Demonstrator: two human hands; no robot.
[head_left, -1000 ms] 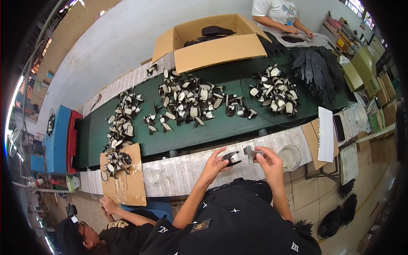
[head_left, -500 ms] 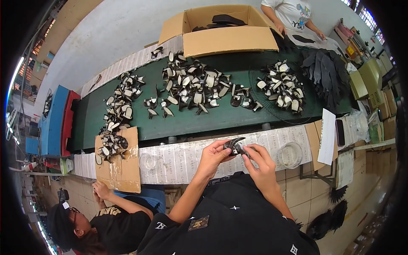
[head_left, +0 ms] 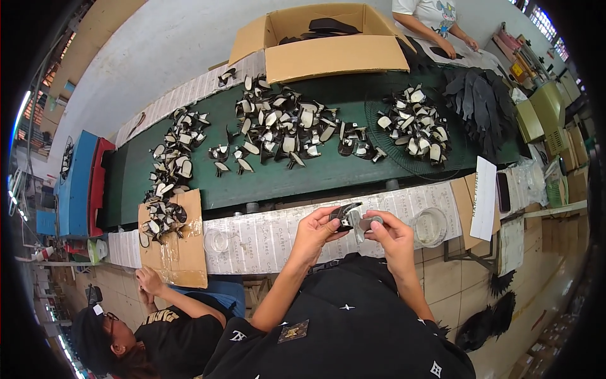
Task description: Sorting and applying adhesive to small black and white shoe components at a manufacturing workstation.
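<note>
Above the near edge of the paper-covered bench (head_left: 271,243), my left hand (head_left: 314,232) pinches a black curved shoe part (head_left: 344,213) between thumb and fingers. A light grey strip (head_left: 357,228) hangs from this part toward me. My right hand (head_left: 392,234) pinches a rounded grey tab (head_left: 370,222) just right of the strip. Whether the tab is joined to the strip I cannot tell. Beyond my hands, similar black parts with pale oval pads (head_left: 287,123) lie heaped on the green conveyor belt (head_left: 284,183).
Clear round dishes (head_left: 216,241) (head_left: 430,228) stand on the bench either side of me. Cardboard (head_left: 180,252) bears more parts at left, beside a seated person (head_left: 161,328). A large open box (head_left: 338,57) stands behind the belt. Black pieces (head_left: 478,104) hang at right, near another person (head_left: 429,22).
My right hand has turned and drawn slightly back from my left, fingers now pinching the grey tab. The light grey strip shows more plainly. The far person's hands have shifted.
</note>
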